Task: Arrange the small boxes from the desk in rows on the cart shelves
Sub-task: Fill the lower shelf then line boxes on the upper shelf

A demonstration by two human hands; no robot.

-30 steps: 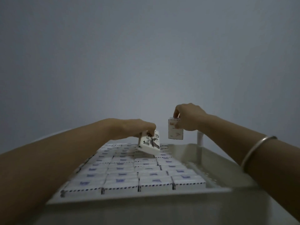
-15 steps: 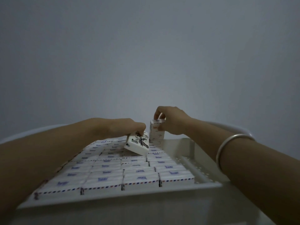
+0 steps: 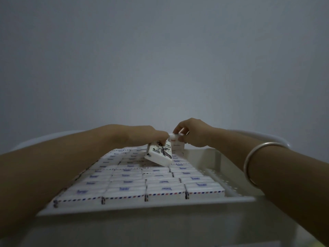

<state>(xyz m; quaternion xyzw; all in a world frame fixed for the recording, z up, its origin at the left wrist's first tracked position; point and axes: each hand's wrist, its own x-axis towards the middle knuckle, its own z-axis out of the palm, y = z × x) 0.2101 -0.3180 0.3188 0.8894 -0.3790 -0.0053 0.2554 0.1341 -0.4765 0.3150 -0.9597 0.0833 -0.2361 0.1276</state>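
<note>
Our left hand reaches over the far end of the cart shelf, its fingers curled down onto a printed box. That box is white with a dark drawing on its face, and we hold it tilted, its lower edge just above the boxes already laid. Just beside it, our right hand pinches an upright box by its top, thumb on the near side and fingers over the far side. This box stands on end at the far end of the rightmost row; we cannot tell whether its bottom rests on anything. The two held boxes are touching or very nearly so. The packed boxes cover the shelf in four rows running away from us, each white with a blue mark on top and a red-and-blue dashed border on its near end. To their right lies a perforated strip of bare shelf. A silver bangle sits on our right wrist, and a plain grey wall rises behind.
</note>
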